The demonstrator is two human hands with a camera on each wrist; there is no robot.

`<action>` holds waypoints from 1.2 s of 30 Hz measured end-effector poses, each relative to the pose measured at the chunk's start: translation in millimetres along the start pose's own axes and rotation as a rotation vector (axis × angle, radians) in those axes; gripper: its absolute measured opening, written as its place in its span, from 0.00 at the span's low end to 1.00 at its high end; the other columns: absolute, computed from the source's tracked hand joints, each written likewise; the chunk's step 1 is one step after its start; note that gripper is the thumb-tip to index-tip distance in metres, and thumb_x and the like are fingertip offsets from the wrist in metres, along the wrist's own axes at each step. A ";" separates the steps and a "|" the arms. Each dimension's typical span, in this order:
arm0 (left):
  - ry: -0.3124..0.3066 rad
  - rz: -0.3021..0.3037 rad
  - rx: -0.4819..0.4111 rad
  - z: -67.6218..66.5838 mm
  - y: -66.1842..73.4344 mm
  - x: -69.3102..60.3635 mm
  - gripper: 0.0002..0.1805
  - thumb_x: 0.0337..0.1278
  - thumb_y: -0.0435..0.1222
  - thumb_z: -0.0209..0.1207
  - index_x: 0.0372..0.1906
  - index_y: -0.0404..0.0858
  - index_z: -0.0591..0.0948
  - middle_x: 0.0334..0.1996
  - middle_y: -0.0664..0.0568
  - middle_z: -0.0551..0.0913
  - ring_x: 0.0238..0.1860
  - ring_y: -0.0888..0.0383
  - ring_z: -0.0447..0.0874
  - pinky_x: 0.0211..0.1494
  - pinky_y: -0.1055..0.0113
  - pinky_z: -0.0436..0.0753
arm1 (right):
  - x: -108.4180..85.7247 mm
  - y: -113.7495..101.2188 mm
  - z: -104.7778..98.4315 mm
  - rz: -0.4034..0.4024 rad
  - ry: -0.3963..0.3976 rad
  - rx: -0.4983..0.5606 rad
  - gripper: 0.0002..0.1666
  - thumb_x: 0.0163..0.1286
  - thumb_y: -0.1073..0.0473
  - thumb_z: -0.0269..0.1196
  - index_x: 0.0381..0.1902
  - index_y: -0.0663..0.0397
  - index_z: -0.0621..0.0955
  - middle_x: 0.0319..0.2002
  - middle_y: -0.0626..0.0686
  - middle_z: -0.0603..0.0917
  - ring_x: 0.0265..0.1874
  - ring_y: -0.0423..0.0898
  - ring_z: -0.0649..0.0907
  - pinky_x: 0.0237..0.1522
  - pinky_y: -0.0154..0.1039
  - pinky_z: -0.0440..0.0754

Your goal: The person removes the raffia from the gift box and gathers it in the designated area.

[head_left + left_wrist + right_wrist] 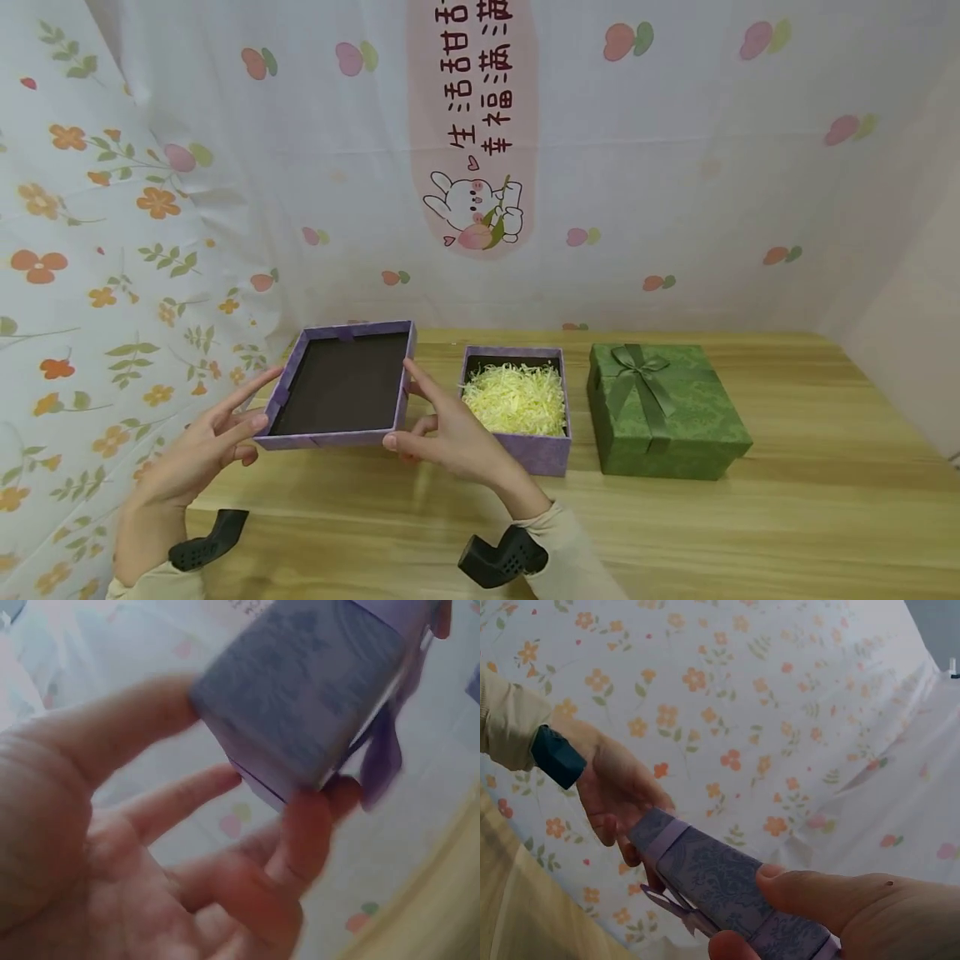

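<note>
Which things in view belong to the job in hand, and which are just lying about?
Part of the job:
- purple lid, in the grip of the left hand and right hand
- open purple box, likely, as its colour matches
- yellow shredded paper inside it, likely too

Apparently just there:
- closed green box, untouched
- patterned cloth behind

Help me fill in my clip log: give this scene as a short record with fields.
Left hand: holds the lid at its left side
Right hand: holds the lid at its right side
Lid: purple, black inside facing the person, held up off the table
Purple box: open, on the table, filled with yellow shreds
Green box: closed, bow on top, right of the purple box
Backdrop: white, printed cloth
</note>
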State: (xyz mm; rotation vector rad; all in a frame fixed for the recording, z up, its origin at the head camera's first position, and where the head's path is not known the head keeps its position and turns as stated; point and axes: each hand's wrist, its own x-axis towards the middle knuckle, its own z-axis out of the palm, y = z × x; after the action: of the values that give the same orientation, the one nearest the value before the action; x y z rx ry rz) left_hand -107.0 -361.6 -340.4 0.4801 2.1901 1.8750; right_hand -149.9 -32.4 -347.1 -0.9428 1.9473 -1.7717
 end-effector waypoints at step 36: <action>-0.050 -0.255 0.065 5.6 -58.8 43.0 0.35 0.71 0.36 0.46 0.73 0.35 0.42 0.64 0.22 0.45 0.21 0.62 0.70 0.37 0.59 0.80 | 7.3 58.9 33.5 0.231 0.030 -0.684 0.39 0.74 0.59 0.48 0.70 0.74 0.43 0.67 0.71 0.53 0.66 0.56 0.61 0.62 0.44 0.65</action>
State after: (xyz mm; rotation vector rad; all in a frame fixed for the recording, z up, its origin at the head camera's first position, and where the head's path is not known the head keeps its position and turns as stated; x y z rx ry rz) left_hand -150.7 -347.9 -397.3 0.2421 2.1691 1.6463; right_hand -147.6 -62.2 -408.5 -0.8272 2.6183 -0.9984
